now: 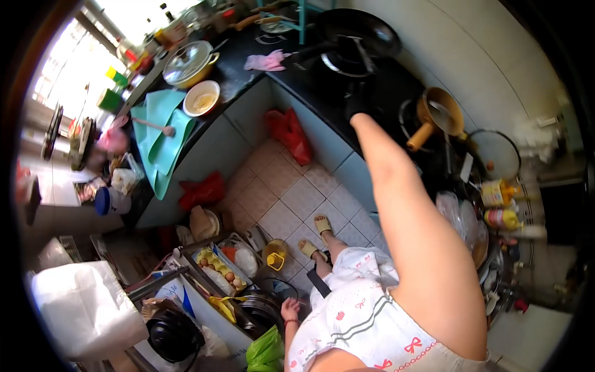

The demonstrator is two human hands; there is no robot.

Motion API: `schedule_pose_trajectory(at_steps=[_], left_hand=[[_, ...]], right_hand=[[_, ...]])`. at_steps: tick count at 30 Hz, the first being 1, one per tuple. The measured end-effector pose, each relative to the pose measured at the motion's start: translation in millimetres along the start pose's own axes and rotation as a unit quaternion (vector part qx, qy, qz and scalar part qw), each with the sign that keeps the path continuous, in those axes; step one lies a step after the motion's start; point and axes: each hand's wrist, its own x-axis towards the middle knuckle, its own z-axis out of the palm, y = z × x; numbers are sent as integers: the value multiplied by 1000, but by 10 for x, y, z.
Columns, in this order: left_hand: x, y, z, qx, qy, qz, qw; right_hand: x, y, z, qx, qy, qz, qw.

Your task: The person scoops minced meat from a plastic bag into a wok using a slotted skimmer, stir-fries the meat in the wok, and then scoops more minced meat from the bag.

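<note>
My right arm stretches forward to the hob. My right hand looks dark, as if in a black glove, and blends into the black surface, so its fingers cannot be made out. Just beyond it a black wok leans at a tilt near the wall, with a shiny metal edge below it. To the right of the hand a brown saucepan with a wooden handle stands on the hob, a metal ladle in it. My left hand, with a red bracelet, hangs low at my side, fingers loosely bent and holding nothing visible.
A lidded pot, a white bowl and a turquoise mat are on the left counter. A pink cloth lies in the corner. Red bags hang low. An egg tray and an oil jug stand beside me.
</note>
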Motion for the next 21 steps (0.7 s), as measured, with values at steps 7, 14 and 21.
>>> schedule_pose_trajectory(at_steps=[7, 14, 21], left_hand=[[-549, -902, -556, -120, 188, -229, 948], [-726, -295, 121, 136, 136, -53, 980], [-239, 827, 717, 378, 21, 173, 909]], right_hand=[[478, 95, -258, -33, -228, -41, 972], [396, -25, -140, 31, -162, 60, 985], [-1664, -351, -293, 191, -78, -55, 977]])
